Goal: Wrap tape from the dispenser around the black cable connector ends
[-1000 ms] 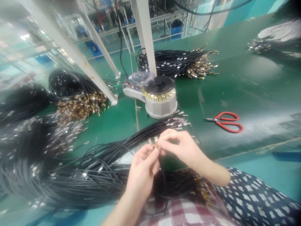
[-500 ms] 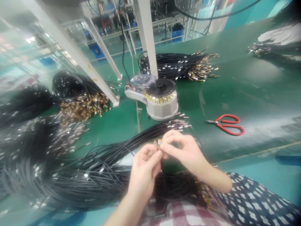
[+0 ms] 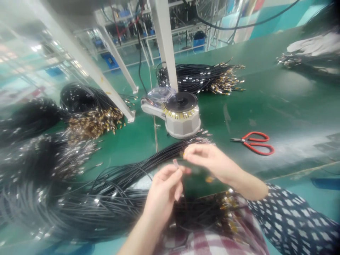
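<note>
My left hand (image 3: 163, 187) is closed in a pinch on a black cable near its end. The pale tip (image 3: 175, 163) of that cable sticks up past the thumb and forefinger. Just to the right, my right hand (image 3: 212, 159) is apart from the cable, thumb and forefinger pressed together on a small yellow piece (image 3: 184, 154); its details are too small to make out. A blurred yellow bit (image 3: 209, 179) shows below the right hand. Under and beside my hands lie bundles of black cables (image 3: 106, 209) with metal ends.
A white round tape dispenser (image 3: 183, 124) with yellow strips around its top stands beyond my hands. Red-handled scissors (image 3: 256, 143) lie at the right. Further cable bundles (image 3: 196, 76) rest behind and left, near white frame posts (image 3: 167, 42).
My hands have drawn apart: the right one has moved slightly up and away from the cable end in the left. A blurred yellow bit has come into sight below the right hand.
</note>
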Tool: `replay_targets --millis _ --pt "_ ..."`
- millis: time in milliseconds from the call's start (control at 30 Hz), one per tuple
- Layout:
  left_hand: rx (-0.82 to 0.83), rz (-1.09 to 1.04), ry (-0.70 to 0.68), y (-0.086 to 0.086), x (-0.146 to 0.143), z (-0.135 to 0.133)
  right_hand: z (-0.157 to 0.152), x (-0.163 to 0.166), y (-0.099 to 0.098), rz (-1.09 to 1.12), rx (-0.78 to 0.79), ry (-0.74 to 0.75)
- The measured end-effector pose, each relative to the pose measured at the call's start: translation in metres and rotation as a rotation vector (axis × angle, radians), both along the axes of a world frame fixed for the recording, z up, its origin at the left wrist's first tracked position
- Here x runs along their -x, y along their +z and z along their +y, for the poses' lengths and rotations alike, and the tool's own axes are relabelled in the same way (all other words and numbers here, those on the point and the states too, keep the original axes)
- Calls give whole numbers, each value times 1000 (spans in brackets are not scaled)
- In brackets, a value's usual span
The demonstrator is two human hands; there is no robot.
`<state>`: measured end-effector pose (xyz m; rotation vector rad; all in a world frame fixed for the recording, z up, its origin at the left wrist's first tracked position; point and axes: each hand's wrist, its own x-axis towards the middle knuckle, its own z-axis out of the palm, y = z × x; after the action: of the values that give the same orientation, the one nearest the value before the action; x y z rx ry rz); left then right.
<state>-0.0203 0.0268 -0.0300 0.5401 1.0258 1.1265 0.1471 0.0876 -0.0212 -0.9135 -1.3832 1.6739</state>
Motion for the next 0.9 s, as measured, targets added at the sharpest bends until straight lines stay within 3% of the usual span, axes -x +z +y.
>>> replay_targets --millis 67,133,267,367,467,900 --pt "7 46 40 1 1 1 -1 -10 5 -142 -204 -297" --pt "-18 84 24 2 0 1 -6 -17 13 -189 -306 -422" --pt "-126 209 20 4 -2 -2 -16 -13 24 -164 -231 -217" --pt "-171 262 2 4 -3 -6 -17 0 20 -130 -97 -80" --pt "-190 273 -21 5 -2 -8 -14 8 12 -71 -61 -21" --pt "-161 246 -36 10 -3 -10 -12 8 11 -106 -172 -54"
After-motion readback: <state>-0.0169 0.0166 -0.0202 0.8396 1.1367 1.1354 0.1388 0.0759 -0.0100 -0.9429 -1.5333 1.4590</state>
